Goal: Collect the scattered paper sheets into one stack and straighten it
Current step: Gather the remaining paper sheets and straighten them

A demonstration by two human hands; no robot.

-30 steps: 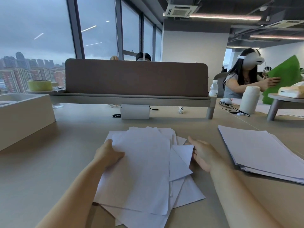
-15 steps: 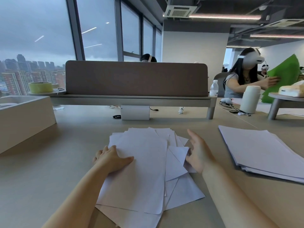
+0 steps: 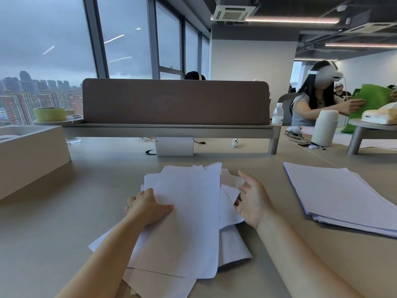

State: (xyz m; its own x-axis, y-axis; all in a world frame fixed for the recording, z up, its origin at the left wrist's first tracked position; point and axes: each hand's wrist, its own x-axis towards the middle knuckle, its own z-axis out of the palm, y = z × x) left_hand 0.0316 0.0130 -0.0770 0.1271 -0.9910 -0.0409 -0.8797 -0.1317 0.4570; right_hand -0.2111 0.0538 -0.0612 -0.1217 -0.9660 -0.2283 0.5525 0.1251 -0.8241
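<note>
Fingers: L hand grips messy pile, R hand spread wide; 2nd pile right.

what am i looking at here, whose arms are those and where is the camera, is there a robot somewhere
No robot here: the two bare arms belong to a person, and the view comes from one wide-angle camera worn on that person's head, looking forward and down. That is why the arms reach in from the bottom. On the desk lies a messy pile of white sheets. The left hand holds the pile's left edge, thumb on top; the right hand is open, fingers spread at the pile's right edge. A neater stack lies further right, untouched. The job is gathering the sheets into one straight stack.
</note>
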